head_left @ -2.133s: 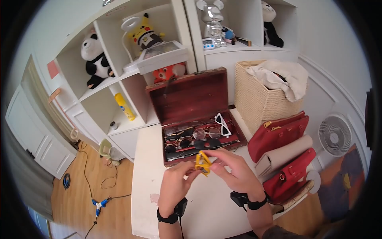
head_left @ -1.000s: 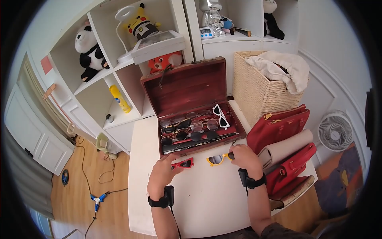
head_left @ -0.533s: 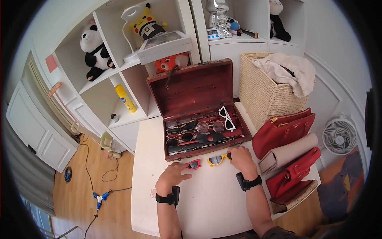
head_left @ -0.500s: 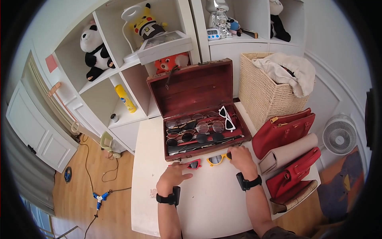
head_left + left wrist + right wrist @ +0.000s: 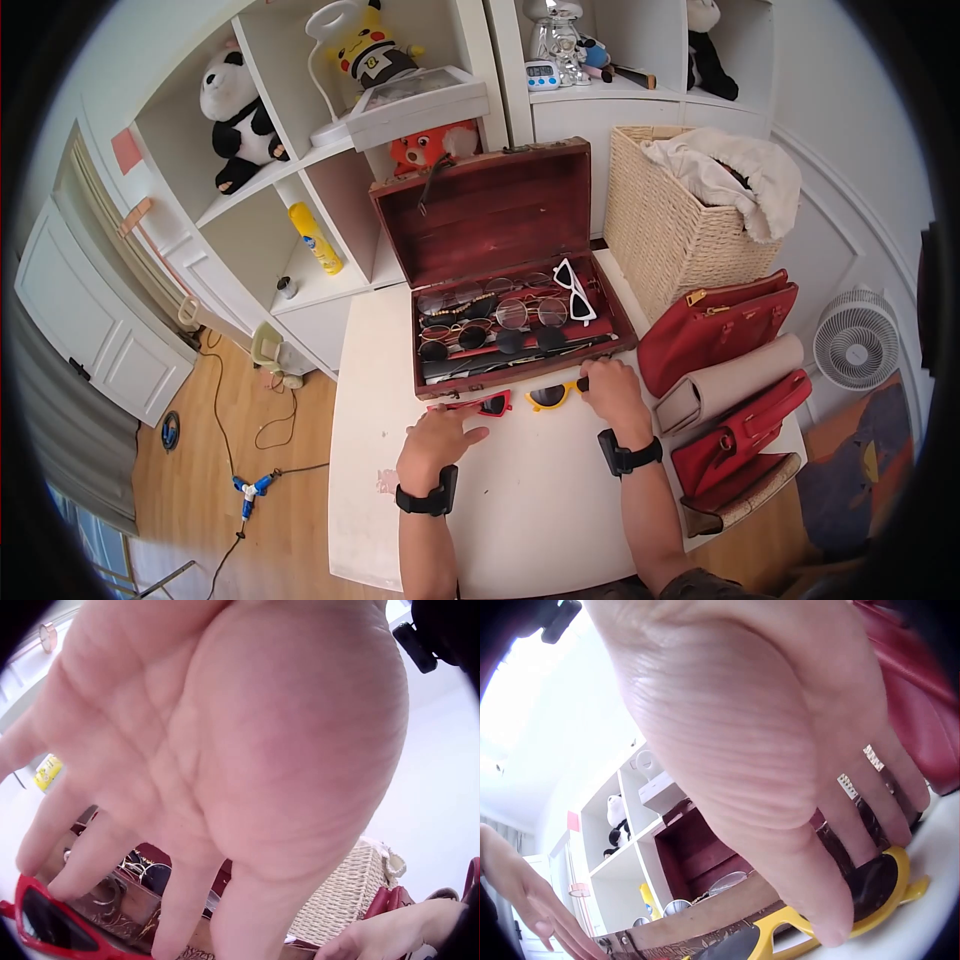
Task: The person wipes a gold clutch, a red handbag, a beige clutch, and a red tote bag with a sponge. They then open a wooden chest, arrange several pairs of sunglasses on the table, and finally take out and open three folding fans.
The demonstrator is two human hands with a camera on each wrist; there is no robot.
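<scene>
One pair of red sunglasses [image 5: 495, 405] touches my spread left hand [image 5: 436, 441], and my right hand [image 5: 614, 393] pinches yellow sunglasses [image 5: 547, 398] on the near side of the suitcase [image 5: 492, 238].

Looking bright and softly lit across the tabletop [image 5: 540, 520] in the head view, bending lines and fading to black at the rim; glaring white at upper left in the right wrist view.
</scene>
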